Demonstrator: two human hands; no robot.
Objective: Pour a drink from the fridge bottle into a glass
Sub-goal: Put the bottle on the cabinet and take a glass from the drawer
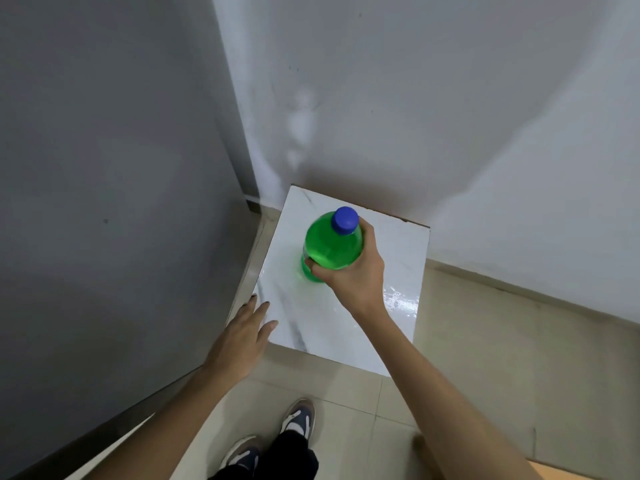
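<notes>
A green plastic bottle (pixel 329 247) with a blue screw cap (pixel 345 220) stands upright over the middle of a small white marble-patterned table (pixel 398 251). My right hand (pixel 353 271) is wrapped around the bottle's body from the right, fingers curled across its front. My left hand (pixel 246 337) is flat with fingers apart at the table's near left corner, holding nothing. No glass is in view.
A large grey panel (pixel 104 202) fills the left side, close to the table. White walls (pixel 450 98) meet in the corner behind the table. Beige floor tiles (pixel 502 358) lie to the right and front. My shoes (pixel 298 420) stand just before the table.
</notes>
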